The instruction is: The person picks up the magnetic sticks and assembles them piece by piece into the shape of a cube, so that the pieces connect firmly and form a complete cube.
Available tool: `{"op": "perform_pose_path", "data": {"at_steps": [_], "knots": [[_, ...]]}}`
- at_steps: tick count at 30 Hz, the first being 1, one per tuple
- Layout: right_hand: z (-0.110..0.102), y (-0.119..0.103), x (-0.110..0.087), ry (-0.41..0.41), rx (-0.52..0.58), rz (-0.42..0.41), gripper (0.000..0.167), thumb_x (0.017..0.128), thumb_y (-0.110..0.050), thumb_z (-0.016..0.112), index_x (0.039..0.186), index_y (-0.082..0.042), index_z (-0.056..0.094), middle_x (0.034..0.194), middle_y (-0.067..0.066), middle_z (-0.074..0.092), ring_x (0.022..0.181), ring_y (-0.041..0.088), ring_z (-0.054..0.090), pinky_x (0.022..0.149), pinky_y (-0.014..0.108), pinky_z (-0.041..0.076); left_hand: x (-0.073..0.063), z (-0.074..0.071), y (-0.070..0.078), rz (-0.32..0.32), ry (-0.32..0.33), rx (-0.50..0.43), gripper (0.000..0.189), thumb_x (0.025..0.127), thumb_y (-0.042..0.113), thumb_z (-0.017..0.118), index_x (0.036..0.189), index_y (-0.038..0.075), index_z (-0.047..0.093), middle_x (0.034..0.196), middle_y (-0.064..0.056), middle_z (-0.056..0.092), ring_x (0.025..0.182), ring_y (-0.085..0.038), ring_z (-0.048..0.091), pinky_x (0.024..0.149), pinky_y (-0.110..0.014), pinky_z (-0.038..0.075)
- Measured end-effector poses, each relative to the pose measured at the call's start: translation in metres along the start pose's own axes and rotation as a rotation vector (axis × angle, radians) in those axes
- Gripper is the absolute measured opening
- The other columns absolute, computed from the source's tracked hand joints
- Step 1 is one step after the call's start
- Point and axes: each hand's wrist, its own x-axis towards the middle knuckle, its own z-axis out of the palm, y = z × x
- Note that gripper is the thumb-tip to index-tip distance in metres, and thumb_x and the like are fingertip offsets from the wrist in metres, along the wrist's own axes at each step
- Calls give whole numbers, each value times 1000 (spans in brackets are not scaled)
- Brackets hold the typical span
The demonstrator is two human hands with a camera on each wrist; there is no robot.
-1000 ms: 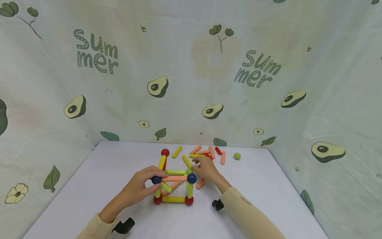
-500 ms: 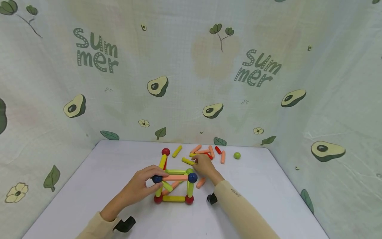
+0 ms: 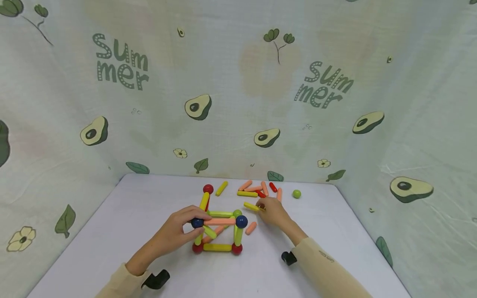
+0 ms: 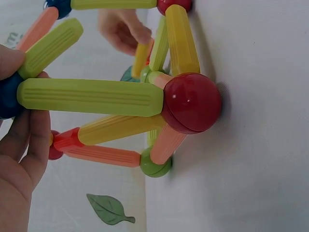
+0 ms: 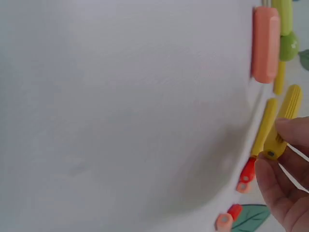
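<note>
My left hand (image 3: 182, 225) pinches a dark blue ball (image 4: 8, 94) at the upper left front corner of a frame built of sticks and balls. A salmon stick (image 3: 222, 222) runs from there to a second blue ball (image 3: 241, 222). Below, red balls (image 4: 193, 102) form the front corners, joined by a yellow stick (image 3: 217, 247). A light green stick (image 3: 210, 231) slants from the held ball with one end loose. Right of the frame, my right hand (image 3: 273, 212) pinches a yellow stick (image 5: 289, 106) between thumb and fingers, above the table in the right wrist view.
At the back lie loose salmon sticks (image 3: 245, 185), yellow sticks (image 3: 221, 188) and short red pieces (image 3: 273, 187). A green ball (image 3: 296, 193) is at the back right. One salmon stick (image 3: 251, 228) lies just right of the frame. Printed cloth (image 3: 223, 82) hangs behind the table.
My right hand has taken hold of the yellow stick behind the frame and moved it to the right. My left hand stays on the blue ball.
</note>
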Motion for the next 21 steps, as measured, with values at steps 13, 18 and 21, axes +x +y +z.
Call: {"op": "perform_pose_path", "data": {"at_steps": [13,18,21], "knots": [[-34,-23,-104,-168,198,-164,20,96,-10,78,114,-16,77,98,-11,71,83,5,60,75,26,57,1,2,-4,39,-5,-9,42,95,7,80,129,30,70,125,14,68,114,-10,66,99,-26,56],[-19,-43,-118,-203,322,-219,21,96,-11,79,117,-16,77,105,-10,74,85,1,63,77,25,60,0,1,-3,1,-9,-20,42,95,9,81,129,31,71,126,15,68,114,-10,66,99,-26,57],[-8,-55,-119,-198,374,-241,22,96,-11,79,118,-14,77,106,-8,75,86,0,65,76,22,59,0,1,-2,-7,-8,-24,43,95,9,82,129,32,70,127,15,68,114,-10,66,98,-27,57]]}}
